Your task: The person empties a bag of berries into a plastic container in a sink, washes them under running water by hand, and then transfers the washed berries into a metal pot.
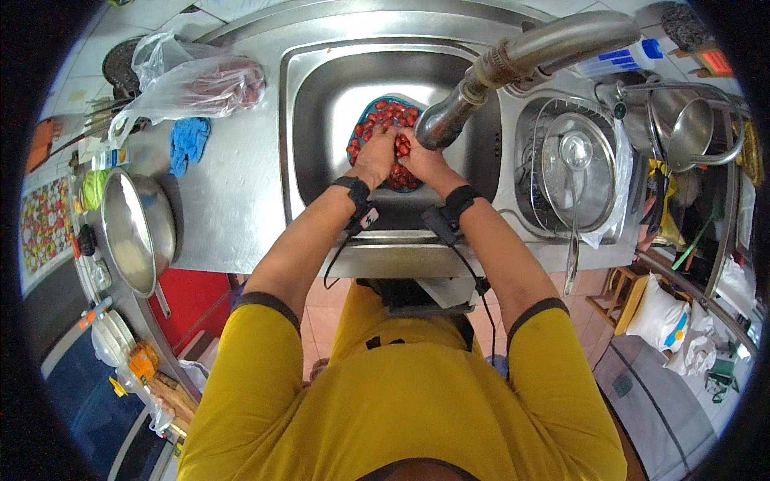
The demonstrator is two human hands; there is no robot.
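A blue-rimmed container (373, 103) full of small red fruits (394, 113) stands in the large steel sink basin (325, 84). My left hand (377, 155) reaches into it from the left, fingers among the fruits. My right hand (423, 157) is in it from the right, close beside the left, with red fruits between the two hands. The fingertips of both hands are partly hidden, so whether either closes on a fruit does not show. The metal faucet (448, 117) hangs over the container's right side and hides part of it. Each wrist wears a black band with a cable.
Left on the steel counter (228, 180) lie a clear plastic bag (198, 87) with reddish contents, blue gloves (189, 144) and a large steel bowl (135, 231). A smaller basin at right holds a wire rack, a round strainer (556, 174) and a ladle (575, 153). Steel pots (689, 129) stand beyond.
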